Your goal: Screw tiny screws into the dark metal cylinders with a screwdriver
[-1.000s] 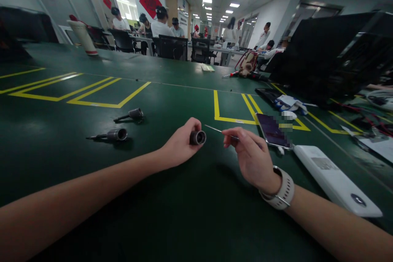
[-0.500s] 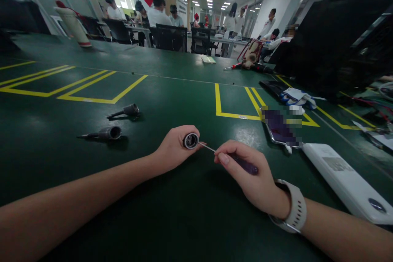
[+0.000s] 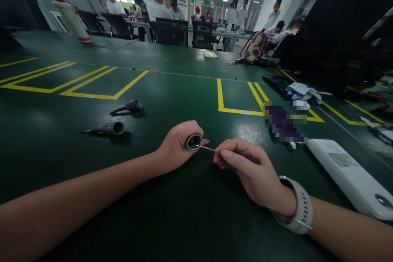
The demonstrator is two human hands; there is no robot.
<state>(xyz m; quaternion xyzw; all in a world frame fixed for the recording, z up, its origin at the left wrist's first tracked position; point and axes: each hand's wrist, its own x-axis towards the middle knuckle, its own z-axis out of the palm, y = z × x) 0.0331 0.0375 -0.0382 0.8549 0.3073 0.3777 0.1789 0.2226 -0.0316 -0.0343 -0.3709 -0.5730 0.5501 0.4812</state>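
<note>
My left hand is closed around a dark cylindrical part, its round, open end facing me. Most of that part is hidden inside my fist. Pinched in my right hand is a thin screwdriver with a dark purple handle. Its metal shaft points left, and the tip is in the mouth of the cylindrical part; whether it touches anything inside I cannot tell. On the table to the left lie two black tapered pieces, a nearer one and a farther one, each with a wide hollow end.
Yellow tape outlines mark the green table. At right are a white flat device, a phone and gloves. A red-handled screwdriver lies farther back, beside a dark monitor. Several people sit or stand beyond.
The screwdriver's tip has gone from the right rim of the cylindrical part into its opening. The part's open end has tilted slightly. My view has shifted a little.
</note>
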